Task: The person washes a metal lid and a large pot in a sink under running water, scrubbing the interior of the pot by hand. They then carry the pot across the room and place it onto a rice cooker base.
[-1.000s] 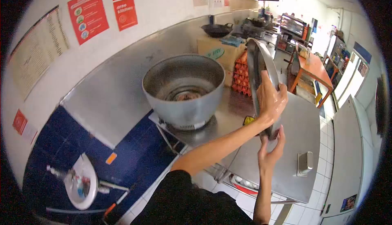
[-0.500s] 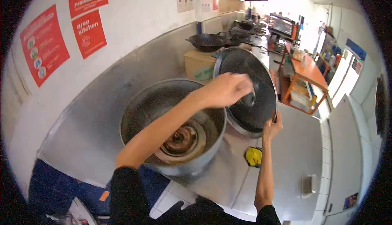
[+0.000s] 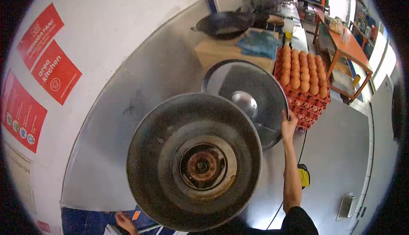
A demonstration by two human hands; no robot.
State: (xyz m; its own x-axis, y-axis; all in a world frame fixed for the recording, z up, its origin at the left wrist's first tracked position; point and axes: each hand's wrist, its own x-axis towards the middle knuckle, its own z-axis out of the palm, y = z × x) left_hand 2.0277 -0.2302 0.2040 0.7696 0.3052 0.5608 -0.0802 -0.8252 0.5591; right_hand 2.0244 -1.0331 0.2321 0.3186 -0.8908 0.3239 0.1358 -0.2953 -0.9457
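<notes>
A large grey metal pot (image 3: pixel 149 167) with a rusty brown round part (image 3: pixel 201 166) at its inner bottom stands in the middle, open at the top. Behind its right rim is a wide round dark lid (image 3: pixel 266 88) with a shiny domed centre; the pot hides part of it. My right hand (image 3: pixel 289 124) grips the lid's right edge. Low on the left, beyond the pot's lower left side, is my left hand (image 3: pixel 125 222), off the lid. Its fingers are small and blurred, and I cannot make out anything in them.
Stacked red trays of eggs (image 3: pixel 304 73) stand right of the lid. Behind it, a cardboard box (image 3: pixel 217 54) bears a black wok (image 3: pixel 223 24) and a blue cloth (image 3: pixel 258 44). A yellow and black object (image 3: pixel 303 177) and a small metal container (image 3: pixel 347 205) are on the steel counter (image 3: pixel 330 149).
The lid has tilted back from upright, now lower behind the pot. My left hand has left it and moved down to the lower left. My right hand keeps its hold. The view has shifted.
</notes>
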